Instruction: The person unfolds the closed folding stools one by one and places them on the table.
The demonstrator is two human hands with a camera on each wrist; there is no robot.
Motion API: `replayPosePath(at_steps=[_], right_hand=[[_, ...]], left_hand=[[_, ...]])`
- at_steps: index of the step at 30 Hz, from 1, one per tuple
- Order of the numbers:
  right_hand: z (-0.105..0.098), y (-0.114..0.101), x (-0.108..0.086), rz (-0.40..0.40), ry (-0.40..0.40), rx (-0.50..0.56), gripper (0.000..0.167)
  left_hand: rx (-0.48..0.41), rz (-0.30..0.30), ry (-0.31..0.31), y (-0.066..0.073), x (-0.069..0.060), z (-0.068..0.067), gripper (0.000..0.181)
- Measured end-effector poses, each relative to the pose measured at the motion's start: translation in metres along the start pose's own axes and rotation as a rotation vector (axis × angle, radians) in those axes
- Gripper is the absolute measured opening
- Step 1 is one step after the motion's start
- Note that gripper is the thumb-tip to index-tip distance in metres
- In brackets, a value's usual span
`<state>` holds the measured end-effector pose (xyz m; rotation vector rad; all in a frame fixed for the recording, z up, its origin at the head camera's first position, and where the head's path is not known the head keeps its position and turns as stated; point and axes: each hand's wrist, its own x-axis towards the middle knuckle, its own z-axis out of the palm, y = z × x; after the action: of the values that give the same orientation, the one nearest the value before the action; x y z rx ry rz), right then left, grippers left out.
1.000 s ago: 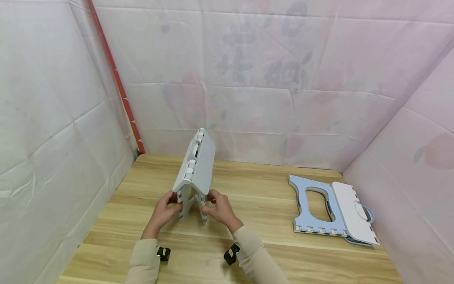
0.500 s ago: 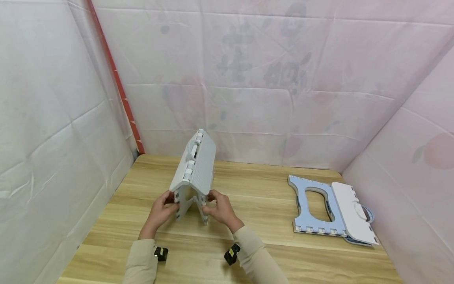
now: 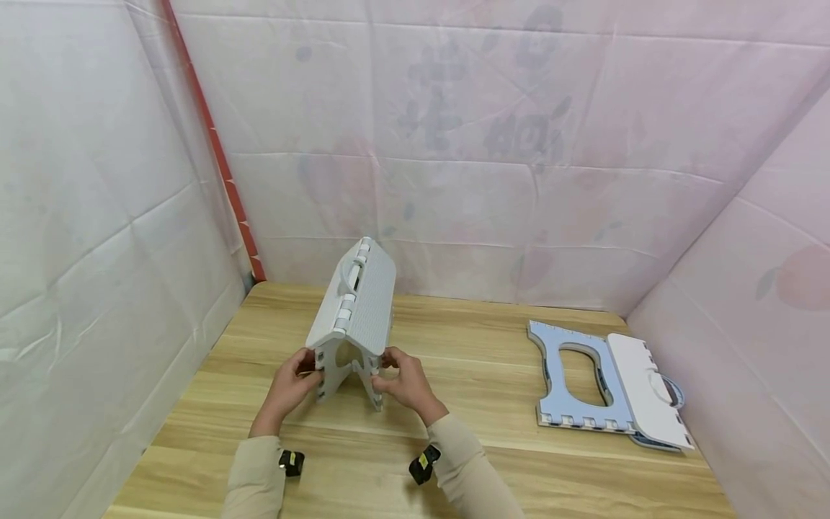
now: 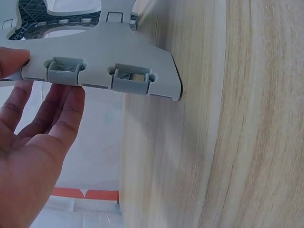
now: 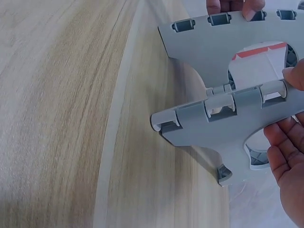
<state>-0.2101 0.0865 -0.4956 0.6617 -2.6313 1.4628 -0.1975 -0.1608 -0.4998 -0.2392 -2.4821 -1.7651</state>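
Observation:
A grey folding step stool (image 3: 375,301) stands half unfolded on the wooden table, its two top panels sloping from a raised middle hinge with a loop handle. My left hand (image 3: 287,388) pinches the near edge of the left leg panel, thumb on one face and fingers on the other, as the left wrist view shows. On the opposite side my right hand (image 3: 410,387) grips the right leg panel (image 5: 190,121) by its edge, fingers near the cut-out. A strut links both leg panels low between them. The stool's far side is hidden from the head view.
A second folding stool (image 3: 586,418), blue and white, lies flat at the table's right. White sheets (image 3: 454,144) hang behind and on both sides of the wooden table (image 3: 467,346). A red strip (image 3: 223,169) runs down the left rear corner.
My left hand has moved slightly left with the left leg panel, so the grey stool's legs and top panels are spread wider. My right hand has hardly moved.

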Motion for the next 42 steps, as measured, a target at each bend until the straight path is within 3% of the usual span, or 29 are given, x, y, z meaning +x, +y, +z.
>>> replayPosePath(at_steps=[2, 5, 9, 17, 30, 37, 42], right_hand=[[-0.001, 0.001, 0.000, -0.002, -0.001, 0.000, 0.038], [-0.002, 0.001, 0.000, -0.003, -0.003, -0.002, 0.038], [-0.003, 0.001, 0.000, 0.005, -0.004, -0.003, 0.038], [-0.006, 0.001, 0.000, 0.022, -0.014, 0.006, 0.036], [-0.009, 0.006, 0.001, 0.005, -0.024, 0.025, 0.032], [-0.012, 0.008, 0.002, 0.013, -0.035, 0.041, 0.033], [-0.014, 0.009, 0.002, 0.014, -0.040, 0.049, 0.034]], left_hand=[[0.019, -0.002, -0.001, 0.009, -0.002, -0.001, 0.028], [0.030, -0.011, 0.000, 0.011, -0.002, -0.003, 0.027], [0.013, -0.011, -0.002, -0.009, 0.004, -0.004, 0.028], [-0.006, 0.013, -0.013, -0.012, 0.006, -0.008, 0.029], [-0.057, -0.061, -0.123, -0.012, 0.012, -0.019, 0.035], [-0.059, -0.070, -0.128, -0.008, 0.011, -0.023, 0.040], [-0.081, -0.063, -0.135, 0.008, 0.008, -0.025, 0.037]])
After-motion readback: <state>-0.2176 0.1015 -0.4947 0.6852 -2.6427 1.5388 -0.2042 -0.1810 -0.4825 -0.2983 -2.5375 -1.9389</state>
